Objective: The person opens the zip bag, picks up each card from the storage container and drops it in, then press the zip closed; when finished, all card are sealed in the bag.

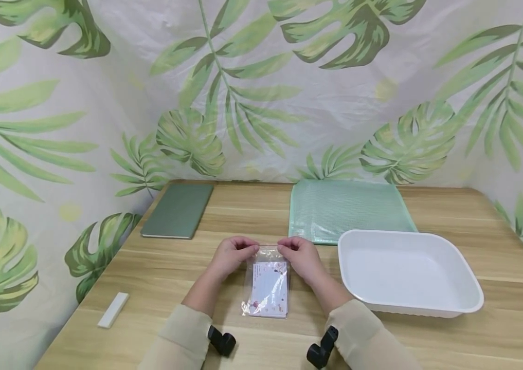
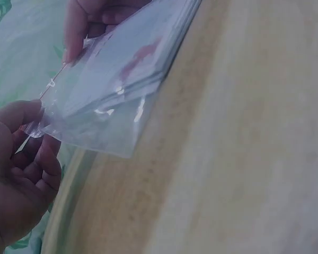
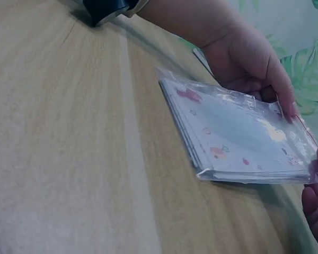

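A clear zip-lock bag (image 1: 269,254) hangs between both hands, its red-lined top edge stretched across. Inside it is a stack of white note cards (image 1: 269,288) printed with small pink and orange pictures. My left hand (image 1: 235,254) pinches the bag's top left corner between thumb and fingers. At the top right corner, my right hand (image 1: 303,257) pinches the same edge. In the right wrist view the stacked layers of the cards (image 3: 233,137) show at the bag's lower end. Whether the seal is fully closed I cannot tell.
A white plastic tub (image 1: 409,272) stands right of the hands. Behind it lies a pale green mesh zip pouch (image 1: 349,208). A dark green notebook (image 1: 178,210) rests at the back left, and a small white bar (image 1: 113,310) near the table's left edge.
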`<state>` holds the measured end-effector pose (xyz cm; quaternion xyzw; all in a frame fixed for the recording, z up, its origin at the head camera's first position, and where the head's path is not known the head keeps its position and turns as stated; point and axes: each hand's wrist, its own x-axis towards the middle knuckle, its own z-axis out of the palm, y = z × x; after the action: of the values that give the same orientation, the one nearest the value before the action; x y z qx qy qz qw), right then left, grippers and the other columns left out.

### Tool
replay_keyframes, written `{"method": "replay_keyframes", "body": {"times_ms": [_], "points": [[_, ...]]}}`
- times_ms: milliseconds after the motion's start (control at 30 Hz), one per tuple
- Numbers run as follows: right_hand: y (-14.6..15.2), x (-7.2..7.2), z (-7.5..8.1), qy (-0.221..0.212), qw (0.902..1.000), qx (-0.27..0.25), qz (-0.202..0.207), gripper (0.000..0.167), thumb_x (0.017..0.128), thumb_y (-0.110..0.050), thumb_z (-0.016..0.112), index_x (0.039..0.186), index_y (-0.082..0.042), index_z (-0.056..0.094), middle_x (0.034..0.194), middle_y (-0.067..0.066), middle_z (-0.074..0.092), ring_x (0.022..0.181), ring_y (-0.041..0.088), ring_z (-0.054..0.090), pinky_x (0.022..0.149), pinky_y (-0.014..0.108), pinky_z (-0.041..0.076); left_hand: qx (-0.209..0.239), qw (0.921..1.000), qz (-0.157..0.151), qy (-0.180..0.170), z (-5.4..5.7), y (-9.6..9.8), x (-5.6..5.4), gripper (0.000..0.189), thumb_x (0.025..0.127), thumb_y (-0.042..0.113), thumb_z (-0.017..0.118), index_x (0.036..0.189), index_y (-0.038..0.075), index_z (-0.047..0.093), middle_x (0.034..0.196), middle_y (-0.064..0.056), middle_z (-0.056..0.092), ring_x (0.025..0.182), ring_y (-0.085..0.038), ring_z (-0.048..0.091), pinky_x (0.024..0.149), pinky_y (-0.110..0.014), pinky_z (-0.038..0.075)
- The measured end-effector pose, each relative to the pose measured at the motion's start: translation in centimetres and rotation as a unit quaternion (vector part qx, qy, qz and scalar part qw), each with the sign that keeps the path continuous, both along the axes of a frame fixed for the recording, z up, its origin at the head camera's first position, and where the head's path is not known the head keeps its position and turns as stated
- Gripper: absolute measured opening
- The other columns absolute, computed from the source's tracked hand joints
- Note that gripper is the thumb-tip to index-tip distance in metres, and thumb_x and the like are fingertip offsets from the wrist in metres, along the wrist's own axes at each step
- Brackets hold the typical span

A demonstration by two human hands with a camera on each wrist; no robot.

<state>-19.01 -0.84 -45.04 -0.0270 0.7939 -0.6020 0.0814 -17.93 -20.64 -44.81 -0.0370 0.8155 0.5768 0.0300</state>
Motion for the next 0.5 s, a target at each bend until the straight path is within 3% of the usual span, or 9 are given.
{"method": "replay_keyframes", "body": {"times_ms": [200, 367, 500], "points": [[0.0, -0.3, -1.0, 0.011, 0.9986, 0.050, 0.014, 0.014, 0.089, -0.016, 0.067, 0.098, -0.007, 0.072, 0.096, 0.006, 0.070, 0.092, 0.018, 0.062, 0.088, 0.037, 0.051, -0.060, 0.9981, -0.008, 0.011, -0.9, -0.1, -0.4, 0.015, 0.086, 0.014, 0.072, 0.093, 0.001, 0.075, 0.091, -0.007, 0.073, 0.080, -0.008, 0.060, 0.076, -0.024, 0.048], [-0.2, -0.3, -0.9, 0.014, 0.9949, 0.098, 0.016, 0.013, 0.089, -0.016, 0.067, 0.098, -0.009, 0.073, 0.097, 0.006, 0.071, 0.094, 0.020, 0.063, 0.089, 0.041, 0.051, -0.090, 0.9956, -0.008, 0.023, -1.3, -0.1, -0.5, 0.011, 0.085, 0.012, 0.073, 0.092, 0.004, 0.074, 0.086, -0.006, 0.071, 0.077, -0.010, 0.057, 0.070, -0.023, 0.047], [-0.5, -0.5, -0.8, 0.014, 0.9901, 0.139, 0.016, 0.012, 0.088, -0.016, 0.068, 0.098, -0.009, 0.073, 0.095, 0.004, 0.072, 0.092, 0.019, 0.065, 0.087, 0.040, 0.052, -0.159, 0.9860, -0.016, 0.047, -1.7, -0.1, -0.5, 0.006, 0.084, 0.013, 0.075, 0.087, 0.009, 0.074, 0.083, -0.003, 0.067, 0.076, -0.011, 0.055, 0.070, -0.025, 0.045]]}}
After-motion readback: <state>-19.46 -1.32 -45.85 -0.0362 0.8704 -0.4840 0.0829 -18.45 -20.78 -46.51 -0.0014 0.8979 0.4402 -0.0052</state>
